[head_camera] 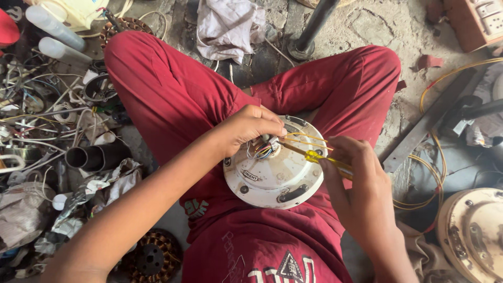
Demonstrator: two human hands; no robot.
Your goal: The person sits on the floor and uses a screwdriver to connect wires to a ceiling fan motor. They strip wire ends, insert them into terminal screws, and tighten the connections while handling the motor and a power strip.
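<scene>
Both hands are working over one round white fan motor housing (272, 170) that is resting in the person's lap, between two legs in red trousers (173, 94). One left hand (250, 126) is curling its fingers down onto the hub at the housing's centre, pinching at a small bundle of coloured wires (262, 152); whether it is actually gripping a wire or only pressing on it is hard to tell, since the fingers are covering the spot. One right hand (361, 181) is closing around the yellow handle of a single screwdriver (314, 156), whose long axis is running from lower right to upper left, tip pointing in toward the hub under the left fingertips. The housing is lying flat, its face turned up to the camera, its near rim sitting just above the shirt and its far rim tucked toward the crossed legs. Open room is lying mostly on the right, where bare concrete floor (377, 26) is showing beyond the knee; the left side is crowding in with a tangle of scrap wire (36, 115) and two dark pipes (94, 156) lying side by side. One second, cream-coloured motor housing (474, 233) is sitting at the lower right edge, well apart from the hands, with looping yellow cable (437, 173) between
</scene>
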